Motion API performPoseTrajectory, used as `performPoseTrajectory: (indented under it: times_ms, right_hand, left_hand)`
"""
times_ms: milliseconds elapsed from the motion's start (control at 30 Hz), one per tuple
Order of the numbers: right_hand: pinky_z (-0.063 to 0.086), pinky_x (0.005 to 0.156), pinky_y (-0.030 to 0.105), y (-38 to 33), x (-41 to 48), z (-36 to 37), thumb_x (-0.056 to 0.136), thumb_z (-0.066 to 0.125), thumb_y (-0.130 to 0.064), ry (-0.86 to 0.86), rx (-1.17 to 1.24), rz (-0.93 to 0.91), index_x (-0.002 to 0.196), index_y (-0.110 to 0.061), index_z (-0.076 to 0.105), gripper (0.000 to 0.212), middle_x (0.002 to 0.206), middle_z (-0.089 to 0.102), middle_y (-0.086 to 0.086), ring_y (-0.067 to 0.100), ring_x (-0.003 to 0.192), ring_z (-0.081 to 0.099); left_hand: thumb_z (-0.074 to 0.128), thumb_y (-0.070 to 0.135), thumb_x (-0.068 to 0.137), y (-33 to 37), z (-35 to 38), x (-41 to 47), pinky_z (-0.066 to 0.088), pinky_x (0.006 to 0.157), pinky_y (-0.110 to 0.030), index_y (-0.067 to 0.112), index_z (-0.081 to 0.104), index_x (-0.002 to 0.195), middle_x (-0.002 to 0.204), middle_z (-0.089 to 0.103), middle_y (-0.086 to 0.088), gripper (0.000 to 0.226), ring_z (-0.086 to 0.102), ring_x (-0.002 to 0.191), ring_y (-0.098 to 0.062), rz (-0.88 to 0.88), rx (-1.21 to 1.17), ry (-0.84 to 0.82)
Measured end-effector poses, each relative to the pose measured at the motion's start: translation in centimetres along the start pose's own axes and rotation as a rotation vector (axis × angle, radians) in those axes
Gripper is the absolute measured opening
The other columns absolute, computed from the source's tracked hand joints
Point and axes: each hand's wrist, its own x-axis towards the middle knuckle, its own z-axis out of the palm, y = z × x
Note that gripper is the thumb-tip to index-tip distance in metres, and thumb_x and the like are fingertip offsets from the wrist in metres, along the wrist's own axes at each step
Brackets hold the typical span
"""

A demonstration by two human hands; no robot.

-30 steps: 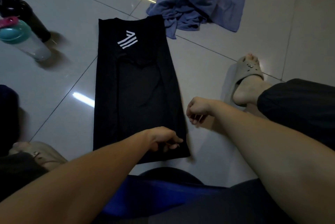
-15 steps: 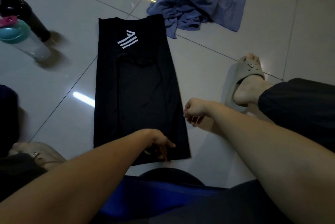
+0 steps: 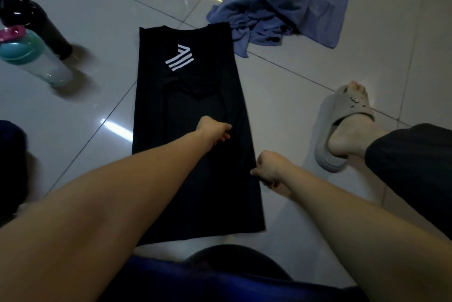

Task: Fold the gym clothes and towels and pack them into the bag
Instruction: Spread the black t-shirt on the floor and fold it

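Note:
A black shirt (image 3: 186, 96) with a white striped logo lies flat on the tiled floor, folded into a long narrow strip. My left hand (image 3: 215, 130) rests on its middle, fingers bent down onto the fabric. At the strip's right edge, my right hand (image 3: 267, 169) is curled and pinches the cloth. A crumpled blue towel (image 3: 276, 5) lies beyond the shirt's top right corner, touching it.
A black bottle (image 3: 36, 23) and a clear bottle with a teal lid (image 3: 36, 62) stand at the left. My foot in a grey slipper (image 3: 347, 128) is at the right. A dark bulky object (image 3: 11, 159) sits at the left edge. Blue and black fabric (image 3: 220, 277) fills the bottom.
My left hand slid from the shirt's near end up to its middle. My right hand moved left from the bare floor to the shirt's right edge. The shirt stayed in place.

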Motion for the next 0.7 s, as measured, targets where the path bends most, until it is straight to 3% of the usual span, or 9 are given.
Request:
performPoseTrajectory:
  times_ms: [100, 200, 300, 400, 500, 600, 700]
  right_hand:
    - [0.063, 0.070, 0.044, 0.3, 0.4, 0.2, 0.093, 0.069, -0.034, -0.001, 0.014, 0.014, 0.069, -0.007, 0.063, 0.036, 0.073, 0.074, 0.015, 0.032, 0.067, 0.073]
    - [0.062, 0.068, 0.050, 0.6, 0.8, 0.1, 0.093, 0.069, -0.034, -0.049, 0.104, 0.058, 0.071, -0.002, 0.065, 0.039, 0.069, 0.073, 0.019, 0.034, 0.060, 0.072]
    - [0.059, 0.061, 0.044, 0.9, 1.4, 0.2, 0.091, 0.074, -0.033, -0.075, 0.188, 0.096, 0.076, -0.001, 0.064, 0.037, 0.071, 0.072, 0.023, 0.030, 0.050, 0.063]
    - [0.058, 0.060, 0.044, 1.0, 1.6, 0.0, 0.086, 0.078, -0.033, -0.081, 0.198, 0.075, 0.074, -0.001, 0.064, 0.037, 0.067, 0.071, 0.023, 0.028, 0.048, 0.062]
    - [0.062, 0.070, 0.055, 0.8, 1.2, -0.7, 0.084, 0.079, -0.040, -0.123, 0.117, 0.047, 0.072, -0.002, 0.065, 0.042, 0.066, 0.072, 0.020, 0.030, 0.052, 0.066]
    - [0.062, 0.070, 0.054, 0.4, 0.7, -1.3, 0.083, 0.080, -0.042, -0.120, 0.012, 0.019, 0.073, -0.001, 0.064, 0.046, 0.064, 0.072, 0.016, 0.034, 0.059, 0.072]
    - [0.058, 0.058, 0.051, 0.5, 0.1, -1.5, 0.085, 0.080, -0.030, -0.193, 0.146, 0.062, 0.075, 0.002, 0.059, 0.040, 0.060, 0.067, 0.020, 0.030, 0.047, 0.062]
  left_hand:
    - [0.072, 0.025, 0.091, 0.8, 1.8, 0.7, 0.052, 0.056, -0.028, 0.007, 0.068, 0.086, 0.075, 0.072, -0.005, 0.019, 0.064, 0.062, -0.015, -0.001, 0.100, 0.057]
    - [0.070, 0.019, 0.088, 0.7, 3.3, 0.9, 0.062, 0.072, -0.037, 0.005, 0.068, 0.093, 0.085, 0.073, -0.010, 0.015, 0.070, 0.075, -0.024, -0.001, 0.230, 0.093]
    - [0.068, 0.020, 0.085, 0.4, 2.9, 1.2, 0.062, 0.069, -0.037, 0.006, 0.069, 0.096, 0.086, 0.073, -0.010, 0.018, 0.070, 0.074, -0.026, 0.016, 0.249, 0.098]
    - [0.060, 0.022, 0.086, -0.7, 1.1, 0.6, 0.055, 0.059, -0.035, 0.008, 0.068, 0.084, 0.077, 0.069, -0.007, 0.017, 0.067, 0.069, -0.025, 0.194, 0.433, 0.126]
    - [0.057, 0.033, 0.094, -3.0, 0.0, -0.2, 0.048, 0.060, -0.034, 0.014, 0.058, 0.087, 0.077, 0.063, 0.000, 0.020, 0.063, 0.071, -0.022, 0.412, 0.688, 0.241]
    - [0.057, 0.043, 0.096, -4.7, 0.3, -0.4, 0.048, 0.076, -0.038, 0.018, 0.056, 0.108, 0.101, 0.059, -0.002, 0.029, 0.059, 0.091, -0.023, 0.707, 0.854, 0.329]
    - [0.052, 0.065, 0.091, -5.5, 1.4, -0.7, 0.035, 0.112, -0.047, 0.019, 0.045, 0.144, 0.147, 0.043, -0.012, 0.071, 0.042, 0.135, -0.032, 0.845, 1.081, 0.219]
